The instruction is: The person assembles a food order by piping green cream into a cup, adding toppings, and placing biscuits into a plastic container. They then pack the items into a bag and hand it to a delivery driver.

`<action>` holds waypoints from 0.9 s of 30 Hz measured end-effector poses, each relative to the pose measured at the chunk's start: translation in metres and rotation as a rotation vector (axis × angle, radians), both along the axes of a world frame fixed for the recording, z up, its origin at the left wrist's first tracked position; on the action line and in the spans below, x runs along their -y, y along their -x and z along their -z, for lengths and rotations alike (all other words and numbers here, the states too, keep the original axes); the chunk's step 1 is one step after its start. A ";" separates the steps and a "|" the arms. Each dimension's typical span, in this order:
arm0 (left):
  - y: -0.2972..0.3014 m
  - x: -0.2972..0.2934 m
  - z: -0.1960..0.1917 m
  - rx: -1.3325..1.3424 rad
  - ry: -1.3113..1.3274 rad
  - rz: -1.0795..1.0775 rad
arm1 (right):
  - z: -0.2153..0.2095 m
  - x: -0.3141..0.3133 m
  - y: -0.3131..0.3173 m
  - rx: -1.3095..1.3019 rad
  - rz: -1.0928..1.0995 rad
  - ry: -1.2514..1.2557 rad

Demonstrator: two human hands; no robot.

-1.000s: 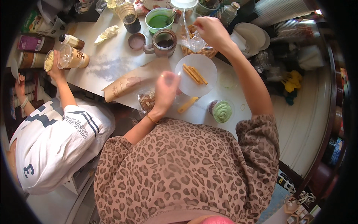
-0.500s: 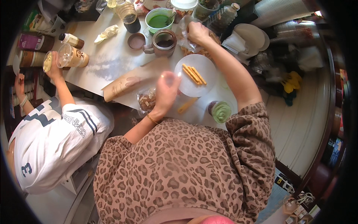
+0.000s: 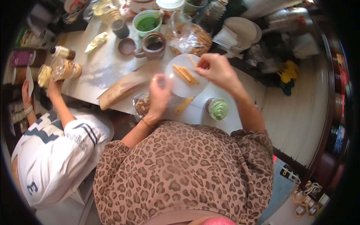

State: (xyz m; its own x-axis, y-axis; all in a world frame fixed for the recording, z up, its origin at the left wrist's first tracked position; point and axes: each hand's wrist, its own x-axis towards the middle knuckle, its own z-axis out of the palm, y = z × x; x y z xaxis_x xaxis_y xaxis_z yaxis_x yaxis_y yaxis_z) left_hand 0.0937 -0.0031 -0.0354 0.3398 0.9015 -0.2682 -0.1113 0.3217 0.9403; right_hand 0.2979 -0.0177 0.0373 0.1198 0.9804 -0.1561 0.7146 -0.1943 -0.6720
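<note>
A round white plate (image 3: 176,87), thin and flat, carries several golden biscuit sticks (image 3: 185,75) lying side by side. My left hand (image 3: 160,95) is closed at the plate's left rim, thumb on the edge. Over the plate's right side is my right hand (image 3: 219,73), pinching one more biscuit stick (image 3: 192,60) between thumb and fingertips. Behind the plate sits a clear plastic bag (image 3: 184,42) full of such sticks, its mouth gaping. A cup topped with swirled green cream (image 3: 218,108) stands to the right.
Beside my left hand lie a wrapped nut-topped cake (image 3: 142,104), a brown paper bag (image 3: 122,87) and a yellow-handled tool (image 3: 183,105). A brown mug (image 3: 153,47) and green bowl (image 3: 147,23) stand behind. At left, a co-worker's hand (image 3: 54,89) touches cream-topped cups.
My right hand has come out of the bag and back to the plate with a biscuit stick. My left hand stays at the rim. The whole view has shifted slightly.
</note>
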 end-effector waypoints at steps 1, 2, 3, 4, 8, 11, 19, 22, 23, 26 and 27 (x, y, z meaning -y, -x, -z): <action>0.000 -0.002 0.000 -0.009 -0.011 -0.002 | 0.004 0.006 0.006 0.047 0.015 -0.017; 0.002 -0.004 0.000 -0.018 -0.022 -0.002 | 0.002 0.008 0.009 0.063 0.034 -0.027; 0.003 -0.006 0.000 -0.028 -0.036 -0.005 | -0.005 0.011 -0.003 0.032 0.110 -0.088; 0.003 -0.006 0.003 -0.038 -0.045 -0.029 | -0.014 0.011 -0.019 -0.005 0.178 -0.150; -0.001 -0.004 0.005 -0.041 -0.065 -0.074 | -0.026 0.039 -0.157 0.444 0.594 -0.249; -0.005 -0.008 0.003 -0.039 -0.041 -0.037 | -0.012 0.072 -0.259 0.718 0.652 0.151; 0.009 -0.004 -0.003 -0.007 -0.018 0.002 | -0.044 0.093 -0.236 0.747 0.734 -0.238; 0.015 -0.001 0.003 -0.013 0.019 -0.024 | -0.081 0.063 -0.079 0.286 0.432 -0.305; 0.017 0.000 0.005 -0.009 0.044 -0.021 | -0.077 0.053 -0.044 0.063 0.202 -0.283; 0.017 -0.004 0.007 0.021 0.060 0.026 | -0.065 0.025 0.031 0.082 -0.143 -0.038; 0.016 -0.005 0.006 0.017 0.062 0.046 | -0.052 0.018 0.040 0.110 -0.158 -0.004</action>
State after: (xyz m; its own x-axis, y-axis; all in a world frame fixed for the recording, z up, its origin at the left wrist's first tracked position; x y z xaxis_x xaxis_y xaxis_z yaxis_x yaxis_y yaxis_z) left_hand 0.0779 0.0017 -0.0417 0.3860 0.8663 -0.3170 -0.1109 0.3847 0.9164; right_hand 0.2576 -0.0359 0.0889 -0.0194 0.9889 -0.1471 0.8052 -0.0718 -0.5886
